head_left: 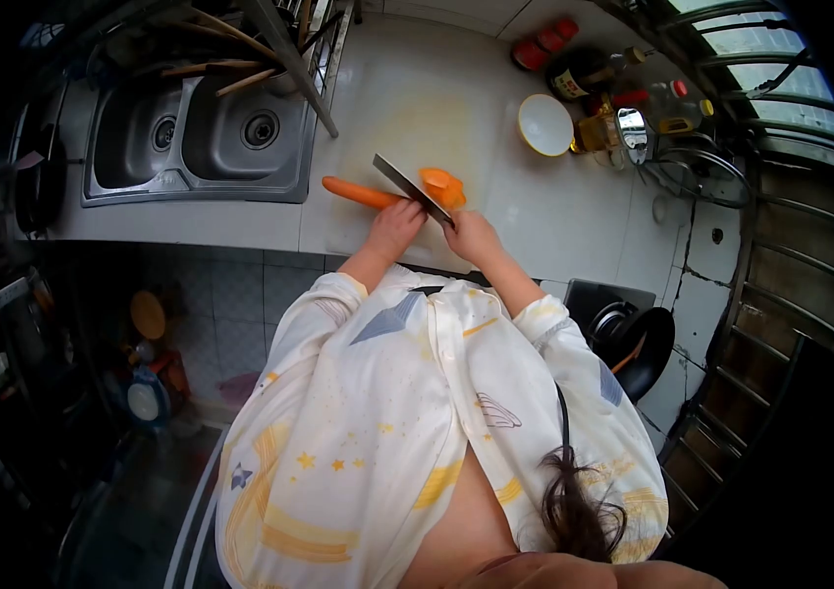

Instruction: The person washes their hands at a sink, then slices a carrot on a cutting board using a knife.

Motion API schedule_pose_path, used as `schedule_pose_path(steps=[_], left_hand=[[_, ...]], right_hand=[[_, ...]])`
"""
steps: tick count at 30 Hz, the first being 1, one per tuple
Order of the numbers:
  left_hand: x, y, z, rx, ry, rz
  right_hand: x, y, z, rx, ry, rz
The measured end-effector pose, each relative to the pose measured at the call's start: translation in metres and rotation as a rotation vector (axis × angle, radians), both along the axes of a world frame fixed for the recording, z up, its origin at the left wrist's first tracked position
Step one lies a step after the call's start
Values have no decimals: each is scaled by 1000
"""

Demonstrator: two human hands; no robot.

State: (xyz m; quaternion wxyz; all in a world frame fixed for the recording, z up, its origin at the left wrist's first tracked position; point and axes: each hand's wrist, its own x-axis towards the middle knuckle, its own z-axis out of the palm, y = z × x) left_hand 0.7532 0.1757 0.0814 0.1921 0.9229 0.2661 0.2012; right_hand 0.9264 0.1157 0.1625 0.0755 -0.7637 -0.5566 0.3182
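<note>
On the pale cutting surface lies a long orange carrot (358,191), its tip pointing left. My left hand (397,228) is closed on the carrot's right end, fingers close to the blade. My right hand (473,238) grips a cleaver-like knife (405,184), whose handle is hidden in the fist. The blade slants from upper left down to my right hand, across the carrot's right end. Just right of the blade sits a small heap of cut carrot pieces (442,187).
A double sink (196,187) is at the left, under a metal rack. A white bowl with a yellow rim (545,126) stands at the right, beside several bottles. A black pan (650,358) sits on a stove at the lower right.
</note>
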Motion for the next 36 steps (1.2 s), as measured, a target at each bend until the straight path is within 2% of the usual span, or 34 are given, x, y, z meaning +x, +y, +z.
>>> schedule_pose_path(steps=[3, 7, 11, 19, 21, 27, 36], left_hand=[[3, 1, -1, 14, -36, 19], [1, 1, -1, -8, -19, 11], [-4, 0, 3, 38, 48, -4], [-2, 5, 9, 77, -22, 74], [-3, 7, 15, 73, -43, 76], [1, 5, 12, 47, -73, 80], [-2, 5, 14, 56, -22, 71]], right_hand=[[11, -1, 9, -94, 36, 51], [1, 0, -15, -83, 25, 7], [-9, 7, -24, -6, -47, 33], [-6, 4, -22, 0, -38, 30], [-9, 1, -14, 118, 17, 12], [0, -11, 9, -87, 3, -2], [-15, 4, -14, -32, -72, -10]])
